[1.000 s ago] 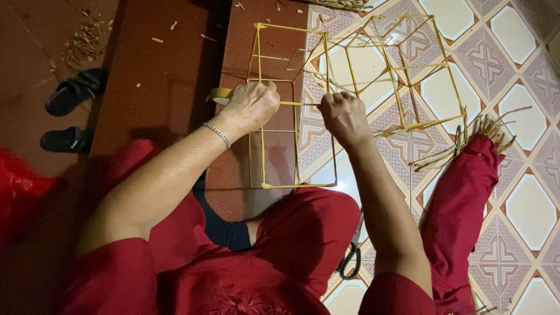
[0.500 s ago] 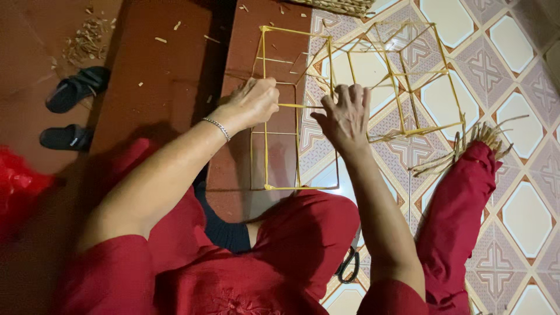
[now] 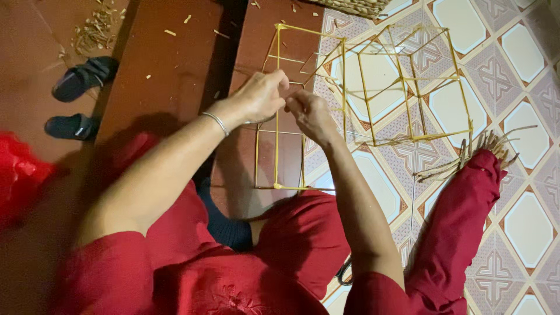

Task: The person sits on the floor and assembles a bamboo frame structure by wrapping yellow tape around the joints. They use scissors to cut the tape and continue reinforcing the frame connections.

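Note:
A box-shaped frame of thin yellow bamboo sticks [image 3: 277, 151] stands in front of me, its lower edge against my red-trousered lap. My left hand [image 3: 261, 96], with a silver bangle on the wrist, pinches an upright stick of this frame near its middle. My right hand [image 3: 309, 111] is closed on the same frame right beside the left, fingers curled around a stick joint. The two hands nearly touch. What lies between the fingertips is hidden.
A second, larger stick frame [image 3: 408, 87] lies on the patterned floor tiles to the right. Loose bamboo strips [image 3: 472, 157] rest by my right knee. A brown wooden board [image 3: 169, 70], two dark sandals [image 3: 79, 79] and wood shavings [image 3: 93, 32] are at left. A woven basket edge [image 3: 350, 7] shows at top.
Both hands have drawn together at one joint of the near frame; the right hand, earlier spread open over the sticks, has closed. The frame has turned slightly.

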A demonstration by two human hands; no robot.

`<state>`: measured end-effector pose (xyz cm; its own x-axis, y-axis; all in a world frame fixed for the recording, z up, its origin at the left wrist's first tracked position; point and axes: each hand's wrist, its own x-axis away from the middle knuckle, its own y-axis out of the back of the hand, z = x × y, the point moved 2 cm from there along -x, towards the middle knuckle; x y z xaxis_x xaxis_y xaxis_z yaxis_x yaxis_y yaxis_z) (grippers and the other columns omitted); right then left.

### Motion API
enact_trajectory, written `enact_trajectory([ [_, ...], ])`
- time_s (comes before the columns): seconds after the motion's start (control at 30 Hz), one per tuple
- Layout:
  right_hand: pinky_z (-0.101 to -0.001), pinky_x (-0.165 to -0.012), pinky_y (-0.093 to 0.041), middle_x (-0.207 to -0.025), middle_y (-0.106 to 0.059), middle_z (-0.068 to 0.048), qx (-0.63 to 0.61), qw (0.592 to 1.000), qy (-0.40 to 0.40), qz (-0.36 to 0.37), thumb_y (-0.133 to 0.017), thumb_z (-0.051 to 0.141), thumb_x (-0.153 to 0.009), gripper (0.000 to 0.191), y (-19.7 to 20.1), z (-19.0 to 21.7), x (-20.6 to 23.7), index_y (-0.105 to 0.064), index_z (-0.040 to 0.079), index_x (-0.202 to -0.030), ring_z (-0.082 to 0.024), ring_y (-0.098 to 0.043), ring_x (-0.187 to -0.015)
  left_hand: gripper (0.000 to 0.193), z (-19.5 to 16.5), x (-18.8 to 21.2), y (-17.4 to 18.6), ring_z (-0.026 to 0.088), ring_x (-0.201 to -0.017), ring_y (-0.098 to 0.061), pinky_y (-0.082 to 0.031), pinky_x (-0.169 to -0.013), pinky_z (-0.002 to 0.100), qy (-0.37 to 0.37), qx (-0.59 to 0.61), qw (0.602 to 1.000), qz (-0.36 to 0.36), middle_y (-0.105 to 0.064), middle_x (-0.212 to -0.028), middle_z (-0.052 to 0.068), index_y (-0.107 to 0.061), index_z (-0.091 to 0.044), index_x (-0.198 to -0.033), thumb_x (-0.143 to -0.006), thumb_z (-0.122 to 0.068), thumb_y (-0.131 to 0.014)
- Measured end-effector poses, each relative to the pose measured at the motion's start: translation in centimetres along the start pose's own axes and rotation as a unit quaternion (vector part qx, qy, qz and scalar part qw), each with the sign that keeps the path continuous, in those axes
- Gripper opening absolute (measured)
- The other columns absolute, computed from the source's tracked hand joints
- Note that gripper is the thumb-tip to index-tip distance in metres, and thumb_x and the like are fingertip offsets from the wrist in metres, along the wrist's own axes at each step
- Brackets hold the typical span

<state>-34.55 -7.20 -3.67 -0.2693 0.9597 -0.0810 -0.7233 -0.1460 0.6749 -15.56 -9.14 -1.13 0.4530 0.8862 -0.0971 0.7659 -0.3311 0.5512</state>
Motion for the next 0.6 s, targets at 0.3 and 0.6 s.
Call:
enact_trajectory([
  [0.3,-0.0321,-0.059,-0.050,-0.074,-0.070,-0.006,0.050,0.998,-0.009,-0.028,-0.075,0.016,-0.093,0.011,-1.2,-0.6,0.7,-0.075,0.011,-0.102,-0.014,-0.061,-0.065,0.032,2.1,1.0,2.8,0.027,-0.068,-0.073,-0.059,-0.066,0.041,0.173,-0.022,0.974,0.146,-0.076,-0.073,0.013,-0.078,-0.007,-0.102,-0.087,-0.034,-0.068],
  [0.6,-0.0356,-0.061,-0.052,-0.075,-0.072,-0.010,0.103,0.992,0.022,-0.067,-0.072,0.026,-0.094,0.018,-0.8,1.3,0.7,-0.077,0.009,-0.098,-0.020,-0.068,-0.064,0.018,1.0,0.5,2.8,0.038,-0.067,-0.069,-0.057,-0.065,0.044,0.016,-0.127,0.991,-0.031,-0.069,-0.075,0.022,-0.079,-0.007,-0.081,-0.079,-0.024,-0.072],
])
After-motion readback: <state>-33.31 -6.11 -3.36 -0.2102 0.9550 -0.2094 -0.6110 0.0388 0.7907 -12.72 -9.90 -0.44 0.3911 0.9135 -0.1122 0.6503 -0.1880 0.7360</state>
